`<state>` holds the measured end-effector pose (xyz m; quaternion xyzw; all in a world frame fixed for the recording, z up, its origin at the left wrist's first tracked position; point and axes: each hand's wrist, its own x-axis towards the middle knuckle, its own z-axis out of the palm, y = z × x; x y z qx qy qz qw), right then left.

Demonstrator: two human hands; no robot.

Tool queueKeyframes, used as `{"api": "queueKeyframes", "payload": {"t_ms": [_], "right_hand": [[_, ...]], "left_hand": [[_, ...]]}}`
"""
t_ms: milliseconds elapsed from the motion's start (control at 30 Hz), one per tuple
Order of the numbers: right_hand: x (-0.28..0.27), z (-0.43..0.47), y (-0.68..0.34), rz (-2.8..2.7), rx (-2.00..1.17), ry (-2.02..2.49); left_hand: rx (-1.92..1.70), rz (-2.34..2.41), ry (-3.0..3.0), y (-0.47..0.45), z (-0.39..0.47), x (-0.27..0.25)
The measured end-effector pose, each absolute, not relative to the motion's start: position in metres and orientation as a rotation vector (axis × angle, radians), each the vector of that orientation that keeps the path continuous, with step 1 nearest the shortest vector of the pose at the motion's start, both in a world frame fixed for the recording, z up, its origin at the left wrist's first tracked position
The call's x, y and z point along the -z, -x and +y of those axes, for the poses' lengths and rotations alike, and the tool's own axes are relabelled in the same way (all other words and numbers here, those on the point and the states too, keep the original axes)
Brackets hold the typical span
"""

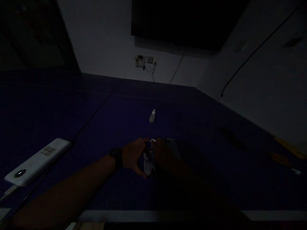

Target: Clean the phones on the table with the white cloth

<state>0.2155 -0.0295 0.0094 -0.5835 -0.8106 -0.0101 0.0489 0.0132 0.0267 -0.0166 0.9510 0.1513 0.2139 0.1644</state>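
My left hand (134,155), with a black watch (116,157) on its wrist, lies along the left side of a phone (149,164) with a grey picture on its upper face. Its thumb is at the near left corner and its fingers are at the far edge, bracing the phone. My right hand (163,155) is closed over the phone's right side, its fingertips at a small white piece (153,140) whose kind is too dark to tell. Partly hidden behind this hand lies a second phone (174,146), camera lenses up. Beyond stands a small clear dropper bottle (152,116) with a white top.
A white power bank (38,161) with a cable plugged in lies at the left of the dark blue table (115,118). At the right are a dark flat object (232,139) and an orange object (279,158). A wall socket (146,60) sits below a dark screen (182,22).
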Motion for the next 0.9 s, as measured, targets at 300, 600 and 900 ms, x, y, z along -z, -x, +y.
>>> {"api": "queueKeyframes", "payload": {"t_ms": [300, 600, 900], "right_hand": [[0.058, -0.122, -0.218, -2.368, 0.031, 1.739], [0.046, -0.123, -0.224, -2.367, 0.095, 1.735], [-0.005, -0.020, -0.218, -2.413, 0.062, 1.791]], "left_hand": [[-0.618, 0.460, -2.708, -0.014, 0.026, 0.016], [-0.573, 0.460, -2.719, -0.014, 0.026, 0.013], [-0.592, 0.455, -2.731, -0.014, 0.025, 0.013]]}}
